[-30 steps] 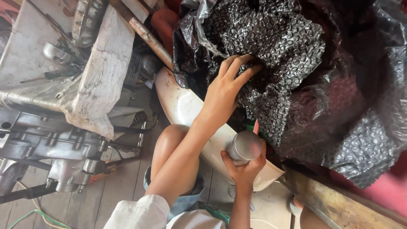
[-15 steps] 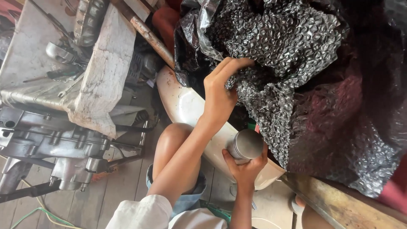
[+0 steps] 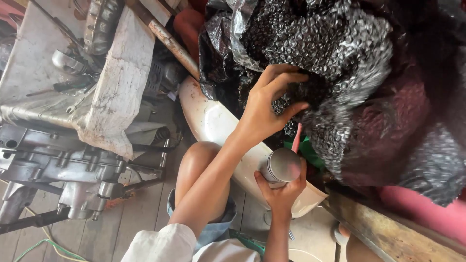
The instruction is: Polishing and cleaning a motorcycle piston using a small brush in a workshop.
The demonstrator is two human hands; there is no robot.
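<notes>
Contents under the black bubble wrap (image 3: 335,73) are hidden; the wrap is cut off at the top and right edges. Left hand (image 3: 267,109) is reached up into the wrap, fingers curled and pinched on a fold. Right hand (image 3: 281,189) is closed around a metal cylinder (image 3: 281,166), held just below the wrap, over a cream curved panel (image 3: 213,121). An engine block (image 3: 53,160) is seen left.

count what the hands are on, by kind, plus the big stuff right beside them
black bubble wrap sheet, gripped by left hand: 1
silver metal cylinder, held in right hand: 1
cream curved panel: 1
grey engine casing: 1
total: 4
</notes>
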